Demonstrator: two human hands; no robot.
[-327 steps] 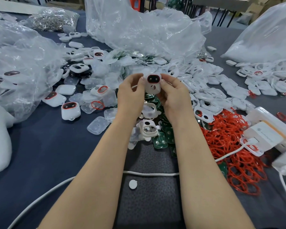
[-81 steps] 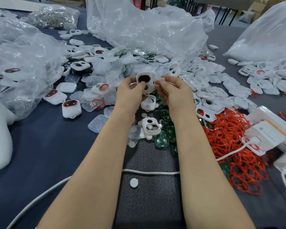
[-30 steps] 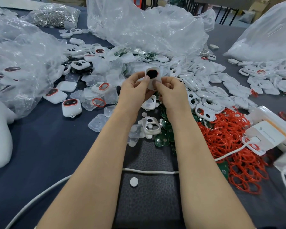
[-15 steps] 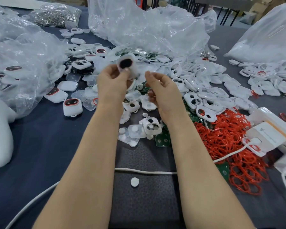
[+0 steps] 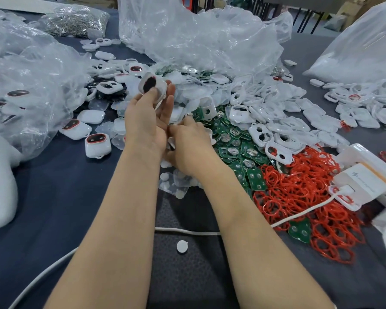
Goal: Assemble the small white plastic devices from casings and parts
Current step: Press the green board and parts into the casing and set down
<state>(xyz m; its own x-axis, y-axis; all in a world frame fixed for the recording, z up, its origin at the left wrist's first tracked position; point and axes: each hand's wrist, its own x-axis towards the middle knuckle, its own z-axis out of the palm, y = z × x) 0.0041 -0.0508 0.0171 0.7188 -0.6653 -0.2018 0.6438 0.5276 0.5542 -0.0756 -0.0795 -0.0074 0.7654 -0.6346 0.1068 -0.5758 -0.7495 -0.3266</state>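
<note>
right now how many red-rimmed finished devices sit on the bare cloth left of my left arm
2: one device nearest the left arm, another just beyond it by the clear bag. More may be hidden under the bag.

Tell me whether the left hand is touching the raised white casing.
Touching. The head view shows the left hand pinching the white casing, thumb on its front, fingers behind.

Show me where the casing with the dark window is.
Head view, left of centre: the left hand pinches the casing up above the table, in front of the big clear bag.
</note>
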